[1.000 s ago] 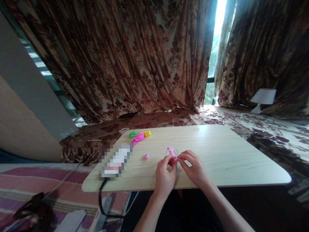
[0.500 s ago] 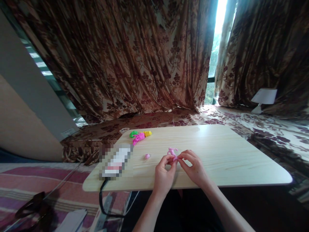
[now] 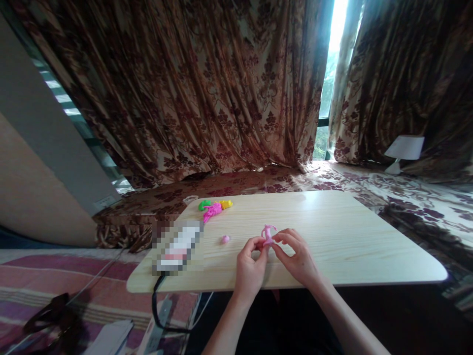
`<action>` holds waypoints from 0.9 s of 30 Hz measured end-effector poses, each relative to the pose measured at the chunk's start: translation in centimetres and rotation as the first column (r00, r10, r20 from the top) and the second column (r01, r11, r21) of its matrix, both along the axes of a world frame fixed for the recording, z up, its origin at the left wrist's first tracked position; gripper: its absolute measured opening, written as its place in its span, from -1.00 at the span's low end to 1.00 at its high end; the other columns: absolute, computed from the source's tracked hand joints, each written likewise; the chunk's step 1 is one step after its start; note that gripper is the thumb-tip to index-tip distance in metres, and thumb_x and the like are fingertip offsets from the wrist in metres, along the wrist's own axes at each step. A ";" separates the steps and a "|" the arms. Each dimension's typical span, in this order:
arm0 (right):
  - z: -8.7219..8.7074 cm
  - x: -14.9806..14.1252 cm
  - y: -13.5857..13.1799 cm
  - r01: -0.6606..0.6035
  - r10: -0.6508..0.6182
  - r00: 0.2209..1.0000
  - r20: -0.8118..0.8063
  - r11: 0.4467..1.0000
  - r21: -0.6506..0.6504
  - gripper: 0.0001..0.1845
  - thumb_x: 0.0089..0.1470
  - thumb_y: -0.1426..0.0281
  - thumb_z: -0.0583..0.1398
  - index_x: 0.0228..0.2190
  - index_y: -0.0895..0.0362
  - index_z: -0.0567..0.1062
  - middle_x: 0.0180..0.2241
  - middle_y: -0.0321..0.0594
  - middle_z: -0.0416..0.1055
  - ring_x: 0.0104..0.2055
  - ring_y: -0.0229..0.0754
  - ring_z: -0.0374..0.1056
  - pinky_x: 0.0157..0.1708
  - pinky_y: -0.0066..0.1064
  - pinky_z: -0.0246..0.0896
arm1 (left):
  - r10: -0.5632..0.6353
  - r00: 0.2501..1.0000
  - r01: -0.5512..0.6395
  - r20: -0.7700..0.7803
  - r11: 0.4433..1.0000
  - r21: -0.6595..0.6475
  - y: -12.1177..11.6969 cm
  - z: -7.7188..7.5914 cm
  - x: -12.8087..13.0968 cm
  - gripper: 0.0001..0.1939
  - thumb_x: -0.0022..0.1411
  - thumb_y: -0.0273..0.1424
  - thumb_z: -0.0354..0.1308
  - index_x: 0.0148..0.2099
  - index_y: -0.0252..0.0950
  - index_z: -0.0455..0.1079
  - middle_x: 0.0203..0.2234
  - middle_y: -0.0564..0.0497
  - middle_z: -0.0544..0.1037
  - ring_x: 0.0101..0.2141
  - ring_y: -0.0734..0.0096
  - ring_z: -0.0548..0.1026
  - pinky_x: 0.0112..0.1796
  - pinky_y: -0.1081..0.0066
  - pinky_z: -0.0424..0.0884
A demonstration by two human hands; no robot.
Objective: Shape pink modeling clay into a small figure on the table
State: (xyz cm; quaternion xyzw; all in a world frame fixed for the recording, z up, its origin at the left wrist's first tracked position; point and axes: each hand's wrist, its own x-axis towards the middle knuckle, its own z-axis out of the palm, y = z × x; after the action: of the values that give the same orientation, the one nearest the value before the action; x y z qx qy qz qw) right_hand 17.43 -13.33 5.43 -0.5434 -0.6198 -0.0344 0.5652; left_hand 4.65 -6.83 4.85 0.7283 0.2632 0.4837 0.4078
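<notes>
Between the fingertips of my left hand (image 3: pixel 251 262) is a small light-pink figure (image 3: pixel 267 234), which looks like soft modelling clay. It stands roughly upright, with thin arm-like strands at its top and a wider lower end. My left thumb and forefinger grip this lower end from the left. My right hand (image 3: pixel 298 256) pinches at its lower right edge with thumb and forefinger, the other fingers bent above. On the tabletop to the left lies a small round light-pink lump (image 3: pixel 225 239), apart from both hands.
The pale wooden table (image 3: pixel 354 236) has rounded corners. Near its far left corner lie green (image 3: pixel 204 205), bright pink (image 3: pixel 213 212) and yellow (image 3: pixel 226 204) pieces. A blurred-out flat object (image 3: pixel 179 246) with a black strap rests at the left edge. A white lamp (image 3: pixel 404 148) stands beyond, at right.
The pink figure has turned from leaning left to more upright, its top shifting slightly right. My hands have stayed nearly in place, and the round lump has not moved.
</notes>
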 end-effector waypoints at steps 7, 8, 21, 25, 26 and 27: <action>0.0 0.1 -0.1 -0.021 0.021 0.999 0.035 1.000 0.000 -0.83 0.09 0.51 0.16 -0.29 0.03 0.49 -0.31 -0.22 0.39 -0.22 -0.13 0.30 -0.20 -0.25 0.24 | -0.040 0.999 0.041 -0.009 0.998 0.053 -0.1 -0.2 0.2 -0.82 0.16 -0.43 0.12 -0.17 -0.21 0.46 -0.29 0.00 0.55 -0.25 0.36 0.48 -0.15 0.39 0.35; 0.1 0.0 -0.1 -0.022 0.022 0.999 0.038 1.000 0.002 -0.82 0.10 0.51 0.16 -0.29 0.02 0.49 -0.30 -0.22 0.39 -0.21 -0.13 0.30 -0.19 -0.25 0.24 | -0.040 0.999 0.041 -0.004 0.998 0.057 -0.1 -0.1 0.2 -0.83 0.15 -0.43 0.12 -0.18 -0.22 0.47 -0.31 0.01 0.55 -0.27 0.36 0.48 -0.16 0.40 0.36; -0.4 0.0 0.3 0.006 -0.005 1.000 0.018 1.000 -0.022 -0.89 0.07 0.50 0.18 -0.32 0.07 0.43 -0.33 -0.22 0.37 -0.26 -0.13 0.30 -0.27 -0.28 0.25 | 0.018 1.000 -0.018 -0.014 1.000 -0.001 0.1 0.0 -0.1 -0.90 0.15 -0.35 0.14 -0.28 -0.26 0.39 -0.42 0.06 0.53 -0.34 0.41 0.48 -0.23 0.44 0.35; -0.4 0.1 0.3 0.000 0.001 1.000 0.028 1.000 -0.025 -0.85 0.10 0.52 0.15 -0.29 0.05 0.45 -0.34 -0.23 0.38 -0.26 -0.14 0.30 -0.27 -0.30 0.25 | 0.000 1.000 0.000 -0.023 1.000 0.025 -0.2 0.2 -0.1 -0.87 0.15 -0.39 0.13 -0.21 -0.24 0.39 -0.36 0.06 0.54 -0.31 0.42 0.48 -0.20 0.44 0.35; -0.4 0.1 0.3 0.000 0.001 1.000 0.030 1.000 -0.024 -0.86 0.10 0.51 0.16 -0.29 0.05 0.45 -0.34 -0.23 0.38 -0.26 -0.14 0.30 -0.26 -0.29 0.25 | -0.002 1.000 0.003 -0.028 1.000 0.031 -0.2 0.2 0.0 -0.87 0.15 -0.39 0.12 -0.20 -0.23 0.40 -0.35 0.05 0.54 -0.31 0.41 0.48 -0.19 0.44 0.36; -0.3 0.1 0.2 0.001 0.000 0.999 0.034 1.000 -0.023 -0.87 0.10 0.51 0.16 -0.30 0.06 0.45 -0.33 -0.23 0.38 -0.26 -0.14 0.30 -0.25 -0.29 0.24 | -0.004 0.999 0.005 -0.034 0.999 0.037 -0.2 0.2 0.0 -0.87 0.15 -0.40 0.12 -0.21 -0.23 0.41 -0.35 0.05 0.55 -0.30 0.41 0.49 -0.19 0.43 0.36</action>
State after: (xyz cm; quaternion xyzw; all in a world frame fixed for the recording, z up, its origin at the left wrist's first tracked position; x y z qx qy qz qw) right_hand 17.53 -13.11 5.09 -0.5493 -0.6294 -0.0366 0.5484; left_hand 4.61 -7.04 5.06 0.7445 0.2595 0.4751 0.3907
